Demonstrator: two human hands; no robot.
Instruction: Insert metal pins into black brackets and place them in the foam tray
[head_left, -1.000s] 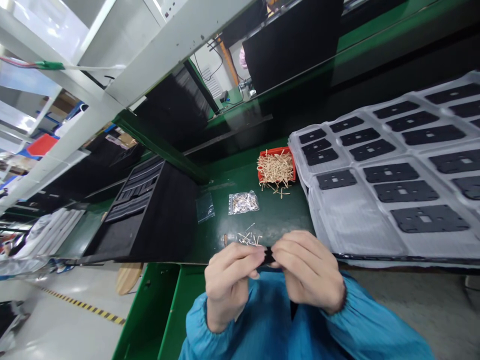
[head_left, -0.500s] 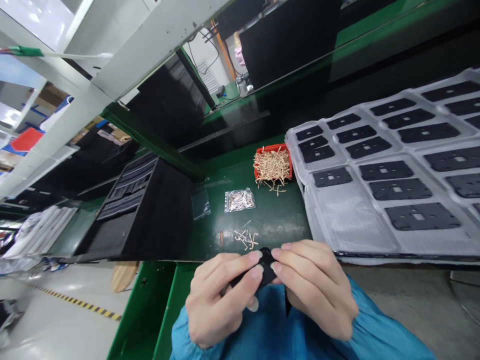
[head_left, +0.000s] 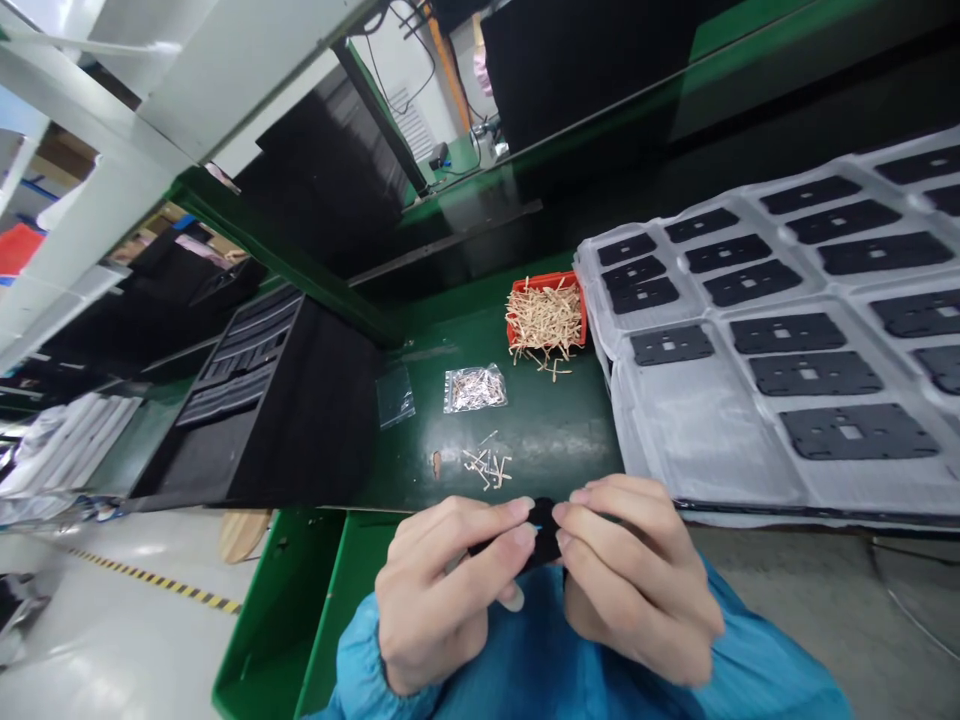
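Between both sets of fingertips is a small dark plate (head_left: 543,545), largely covered by the fingers; it resembles the flat plates in the tray. My left hand (head_left: 457,580) pinches its left side between thumb and fingers. My right hand (head_left: 637,570) grips the right side, fingers bent. Just beyond the hands, several small pale strips (head_left: 487,466) lie loose on the green bench (head_left: 409,470). Farther back sit a clear zip bag (head_left: 475,388) of small parts and a red bin (head_left: 583,310) heaped with beige strips (head_left: 546,318).
On the right, a translucent tray (head_left: 709,425) holds several black plates (head_left: 859,431) with square holes. A black divided box (head_left: 300,420) stands at left, with an empty-looking clear bag (head_left: 395,395) beside it. Below the bench edge is a green bin (head_left: 285,600).
The view has shifted slightly, so the bench items sit a little differently in the picture. Both hands keep hold of the dark plate, which has turned slightly; a small blue spot now shows on it.
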